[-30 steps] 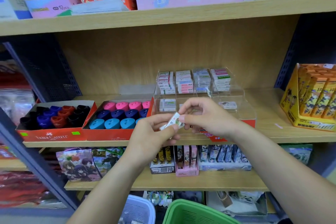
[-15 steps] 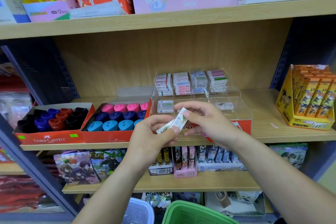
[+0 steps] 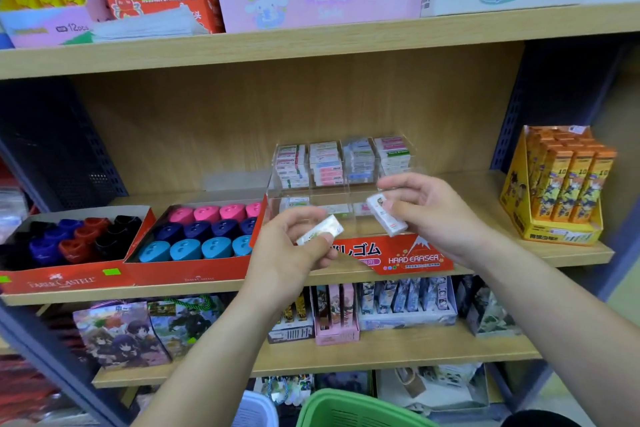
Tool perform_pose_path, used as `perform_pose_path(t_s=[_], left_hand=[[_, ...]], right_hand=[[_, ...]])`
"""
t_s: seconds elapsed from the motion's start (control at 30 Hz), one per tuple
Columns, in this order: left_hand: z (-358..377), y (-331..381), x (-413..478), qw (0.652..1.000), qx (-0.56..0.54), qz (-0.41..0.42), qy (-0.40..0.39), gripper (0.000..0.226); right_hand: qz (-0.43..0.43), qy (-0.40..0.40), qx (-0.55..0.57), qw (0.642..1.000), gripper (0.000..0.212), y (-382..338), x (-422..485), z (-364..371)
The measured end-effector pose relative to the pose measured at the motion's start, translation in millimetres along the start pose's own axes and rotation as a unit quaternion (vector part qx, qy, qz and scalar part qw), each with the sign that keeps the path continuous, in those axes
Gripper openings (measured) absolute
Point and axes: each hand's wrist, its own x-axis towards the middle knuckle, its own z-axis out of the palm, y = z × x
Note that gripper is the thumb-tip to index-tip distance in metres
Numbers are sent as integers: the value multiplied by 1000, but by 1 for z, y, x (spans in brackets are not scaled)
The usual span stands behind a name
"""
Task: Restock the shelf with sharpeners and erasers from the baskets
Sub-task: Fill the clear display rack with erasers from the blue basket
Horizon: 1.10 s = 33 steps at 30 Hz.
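My left hand (image 3: pixel 289 250) pinches a small wrapped eraser (image 3: pixel 320 230) in front of the clear eraser display case (image 3: pixel 332 199). To its right, my right hand (image 3: pixel 427 210) holds a second white eraser (image 3: pixel 382 213) at the case's front right. Stacks of erasers (image 3: pixel 343 163) fill the case's rear compartments; single erasers lie in the front ones. Left of it stand two red trays of sharpeners: pink, navy and blue ones (image 3: pixel 204 232), and dark mixed ones (image 3: pixel 74 239). A green basket (image 3: pixel 349 411) and a white basket (image 3: pixel 254 411) sit below.
An orange and yellow display box (image 3: pixel 562 191) stands at the shelf's right end. The shelf above holds pen boxes (image 3: pixel 318 0). The lower shelf carries card packs (image 3: pixel 398 302) and illustrated items (image 3: pixel 121 333). Dark metal uprights (image 3: pixel 519 107) frame the shelving.
My hands, together on one eraser bundle earlier, have drawn apart. Each now holds one eraser, and the right hand has moved right toward the case's right side.
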Motion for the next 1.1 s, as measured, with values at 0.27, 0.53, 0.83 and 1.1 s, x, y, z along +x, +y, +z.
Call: perform_pose_path(t_s=[0.27, 0.53, 0.83, 1.1], left_hand=[[31, 10, 5, 999, -3, 16, -46, 27], [40, 8, 14, 999, 20, 26, -5, 18], [18, 4, 31, 997, 78, 18, 9, 40], [2, 1, 39, 997, 72, 14, 23, 31]], right_hand=[[-26, -4, 13, 1000, 13, 2, -7, 8], [-35, -85, 45, 995, 27, 5, -6, 0], [-60, 213, -184, 958, 18, -5, 42, -56], [-25, 106, -445, 889, 13, 15, 98, -56]])
